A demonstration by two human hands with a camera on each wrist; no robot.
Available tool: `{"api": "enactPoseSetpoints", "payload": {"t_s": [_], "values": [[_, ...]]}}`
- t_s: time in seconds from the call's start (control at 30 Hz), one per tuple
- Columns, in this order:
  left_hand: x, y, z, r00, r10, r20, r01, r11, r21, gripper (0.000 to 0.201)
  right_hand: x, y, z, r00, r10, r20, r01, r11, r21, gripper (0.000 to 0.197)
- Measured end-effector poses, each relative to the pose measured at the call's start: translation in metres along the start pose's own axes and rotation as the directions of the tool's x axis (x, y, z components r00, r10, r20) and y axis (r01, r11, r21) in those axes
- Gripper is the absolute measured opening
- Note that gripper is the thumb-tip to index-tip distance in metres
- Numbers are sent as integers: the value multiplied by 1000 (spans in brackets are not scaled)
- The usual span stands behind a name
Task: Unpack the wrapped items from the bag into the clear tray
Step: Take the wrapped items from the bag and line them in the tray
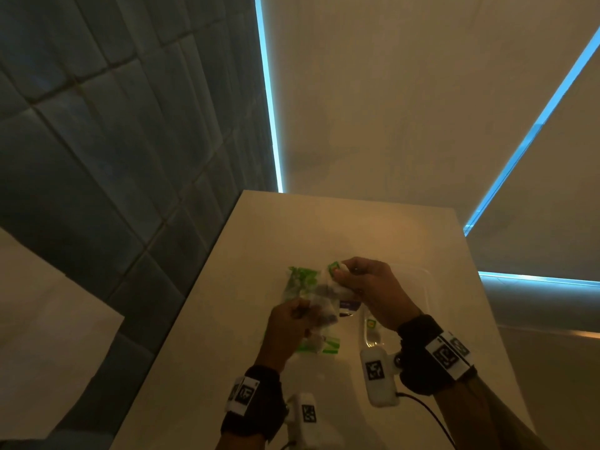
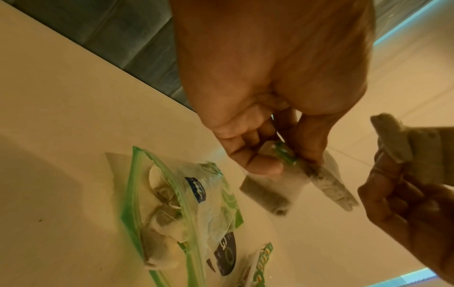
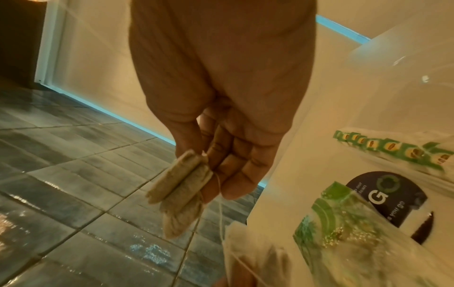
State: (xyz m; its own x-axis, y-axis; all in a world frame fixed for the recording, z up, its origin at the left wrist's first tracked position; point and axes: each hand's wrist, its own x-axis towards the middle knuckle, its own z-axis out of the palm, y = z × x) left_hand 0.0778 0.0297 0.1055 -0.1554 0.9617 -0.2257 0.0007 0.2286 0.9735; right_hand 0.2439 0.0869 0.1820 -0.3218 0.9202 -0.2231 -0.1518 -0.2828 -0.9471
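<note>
Both your hands grip tea bags — left hand (image 2: 258, 120) pinches a green-tagged translucent sachet (image 2: 329, 186), right hand (image 3: 221, 108) a folded beige pair (image 3: 181, 192) — above the cream worktop (image 1: 227, 319).

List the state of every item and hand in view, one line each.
Zip bag: lying open on the table, tea bags inside.
Left hand: pinching a tea bag by its top.
Right hand: holding a folded tea bag.
Clear tray: on the table, contents unclear.

Both hands raised, close together — left (image 1: 285, 323) and right (image 1: 367, 287) fingers pinching.
</note>
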Motion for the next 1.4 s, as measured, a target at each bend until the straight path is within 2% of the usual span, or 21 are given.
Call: {"api": "enactPoseSetpoints", "payload": {"t_s": [0.17, 0.23, 0.33, 0.43, 0.47, 0.57, 0.63, 0.73, 0.83, 0.9, 0.97, 1.03, 1.1, 1.2, 1.27, 1.4], "values": [[0, -2, -5, 999, -49, 1, 49, 996, -77, 20, -4, 5, -5, 998, 58, 18, -59, 996, 68, 11], [-4, 6, -2, 995, -83, 52, 92, 976, -199, 19, -5, 7, -4, 996, 85, 35, -89, 990, 107, 9], [-9, 14, 4, 986, -84, 144, 135, 910, -391, 30, -6, 8, -2, 993, 105, 46, -111, 983, 146, 4], [-9, 12, 5, 984, -83, 156, 145, 883, -446, 17, -5, 11, -3, 992, 115, 50, -122, 980, 157, 5], [-7, 11, 4, 987, -74, 145, 129, 898, -421, 9, -5, 12, -4, 991, 122, 51, -129, 980, 151, 5], [-7, 8, -4, 987, -35, 158, 75, 963, -257, 20, -4, 13, -7, 991, 130, 43, -135, 979, 151, 8], [-8, 9, -7, 988, 22, 154, 5, 984, -177, 14, -3, 15, -9, 990, 131, 44, -135, 983, 126, 6], [-4, 10, -7, 994, 96, 53, -95, 995, -21, 13, -3, 17, -10, 989, 136, 60, -140, 987, 83, 22], [0, 11, -7, 994, 103, -45, -101, 994, 37, 13, -4, 17, -10, 981, 161, 105, -173, 978, 120, 30], [1, 12, -8, 991, 106, -86, -100, 993, 69, 16, -5, 16, -11, 967, 196, 165, -216, 970, 112, 23], [2, 14, -8, 989, 113, -97, -104, 990, 98, 19, -5, 18, -12, 947, 241, 212, -259, 964, 58, 16], [3, 15, -8, 992, 108, -72, -99, 988, 119, 22, -3, 19, -13, 931, 288, 225, -286, 957, -39, 19], [4, 15, -8, 994, 102, -36, -97, 986, 138, 27, -1, 22, -12, 928, 311, 207, -290, 949, -123, 19], [6, 15, -11, 992, 123, -3, -121, 976, 181, 29, 1, 26, -8, 954, 283, 103, -261, 948, -182, 8], [5, 16, -11, 992, 124, 10, -123, 975, 187, 29, 2, 30, -5, 969, 245, 34, -234, 952, -195, 12], [5, 16, -12, 994, 101, 38, -107, 973, 204, 29, 1, 32, 0, 980, 199, -9, -197, 963, -183, 19]]}}
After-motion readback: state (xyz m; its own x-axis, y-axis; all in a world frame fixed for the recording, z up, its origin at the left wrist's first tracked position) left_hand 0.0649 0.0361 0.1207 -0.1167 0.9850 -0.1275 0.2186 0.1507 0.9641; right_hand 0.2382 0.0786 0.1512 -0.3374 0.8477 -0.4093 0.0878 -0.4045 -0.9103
